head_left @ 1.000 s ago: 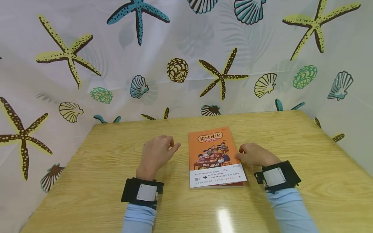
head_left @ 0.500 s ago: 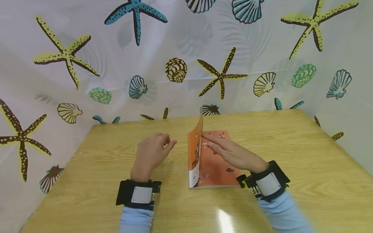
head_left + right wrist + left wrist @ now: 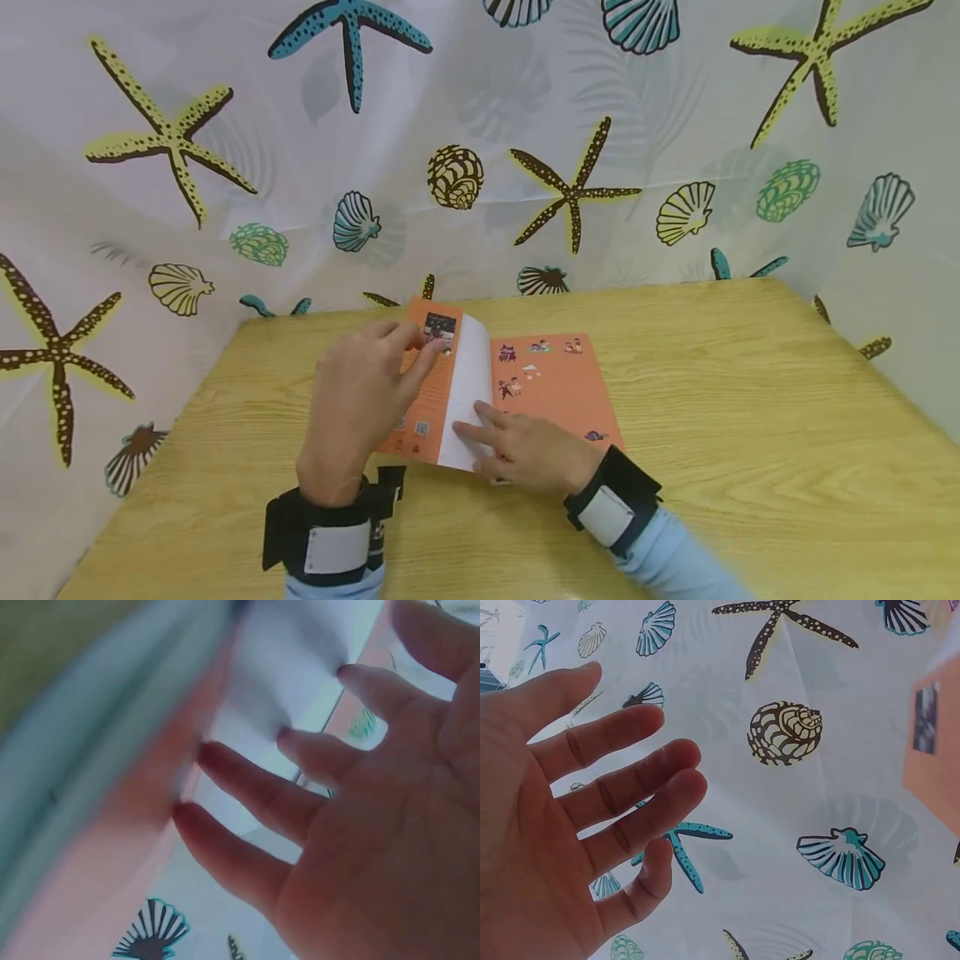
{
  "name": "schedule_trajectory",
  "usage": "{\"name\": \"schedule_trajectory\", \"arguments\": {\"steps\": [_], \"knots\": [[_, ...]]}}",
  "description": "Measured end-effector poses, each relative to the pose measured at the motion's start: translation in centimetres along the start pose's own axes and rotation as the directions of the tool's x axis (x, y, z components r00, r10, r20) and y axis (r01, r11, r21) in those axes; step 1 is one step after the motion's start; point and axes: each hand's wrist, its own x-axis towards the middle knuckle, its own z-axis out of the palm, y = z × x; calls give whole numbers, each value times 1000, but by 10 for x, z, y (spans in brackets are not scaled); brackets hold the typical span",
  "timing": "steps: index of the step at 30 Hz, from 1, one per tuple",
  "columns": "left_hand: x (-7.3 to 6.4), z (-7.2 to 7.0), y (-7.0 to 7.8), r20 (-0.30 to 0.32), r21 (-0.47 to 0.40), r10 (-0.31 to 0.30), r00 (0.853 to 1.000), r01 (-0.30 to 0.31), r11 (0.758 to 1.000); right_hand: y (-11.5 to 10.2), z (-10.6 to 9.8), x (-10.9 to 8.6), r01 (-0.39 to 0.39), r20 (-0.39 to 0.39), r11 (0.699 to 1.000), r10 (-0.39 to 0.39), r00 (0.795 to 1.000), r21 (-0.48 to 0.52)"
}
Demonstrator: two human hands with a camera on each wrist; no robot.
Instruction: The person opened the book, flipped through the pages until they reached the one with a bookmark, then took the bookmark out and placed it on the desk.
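An orange book (image 3: 551, 383) lies on the table, its front cover swung to the left and still raised. The cover's orange flap (image 3: 435, 392) carries a dark picture and small square codes, beside a white inner side (image 3: 470, 358). My right hand (image 3: 536, 454) has its fingers spread and straight, the fingertips touching the white inner side near the bottom. My left hand (image 3: 356, 400) overlaps the flap in the head view. In the left wrist view its fingers are relaxed and hold nothing, with the orange flap (image 3: 936, 742) apart from them at the right edge.
The book rests on a light wooden table (image 3: 720, 375). Behind and along the sides hangs a white cloth (image 3: 300, 167) printed with starfish and shells. Both wrists wear black bands (image 3: 615, 500) with white plates.
The closed book's cover has been lifted and swung over to the left, showing the orange first page. My right hand has moved left with it; my left hand has come slightly nearer.
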Motion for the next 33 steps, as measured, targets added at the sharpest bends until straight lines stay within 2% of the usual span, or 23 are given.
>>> {"name": "schedule_trajectory", "arguments": {"steps": [1,3,6,9,11,12,13,14,15,16,18,19,20,22,26,29,33], "knots": [[0,0,1,9,1,1,1000,-1,1000,-4,4,1,-17,-3,998,17,1000,-62],[0,2,1,40,0,-4,999,4,1000,-12,8,3,-147,10,987,148,989,-65],[1,7,0,97,-1,-24,995,25,1000,-19,11,4,-170,0,970,173,985,-171],[1,11,-1,145,-17,-49,988,51,999,-22,12,4,-169,-22,965,168,986,-201],[2,18,-5,226,-27,-72,971,80,996,-22,12,4,-173,-19,967,173,985,-188],[2,22,-8,294,-32,-88,952,102,994,-22,12,4,-174,-15,967,175,984,-185],[1,26,-11,380,-34,-107,919,130,991,-22,12,5,-176,-9,967,178,984,-182],[0,32,-14,476,-39,-130,870,169,985,-22,12,5,-181,2,967,184,983,-178],[-1,39,-18,568,-33,-151,809,206,978,-22,11,5,-187,14,967,192,981,-171],[-2,47,-22,650,-21,-170,741,241,970,-22,11,5,-194,25,967,201,979,-165],[-6,58,-27,760,-8,-189,621,299,954,-22,11,5,-205,38,966,213,976,-158],[-7,64,-29,789,-9,-190,584,321,947,-22,11,4,-208,41,966,217,975,-156],[-9,68,-31,806,-18,-192,560,347,938,-22,12,4,-210,43,965,219,975,-157],[-10,75,-33,821,-35,-189,538,378,925,-21,12,4,-212,41,963,222,974,-167],[-13,83,-36,836,-65,-183,517,425,903,-21,13,4,-198,34,961,208,978,-195],[-14,87,-39,842,-86,-164,513,429,899,-19,12,3,-185,34,966,194,980,-181],[-16,92,-42,845,-90,-161,510,433,897,-12,9,3,-149,27,982,153,988,-113]]}}
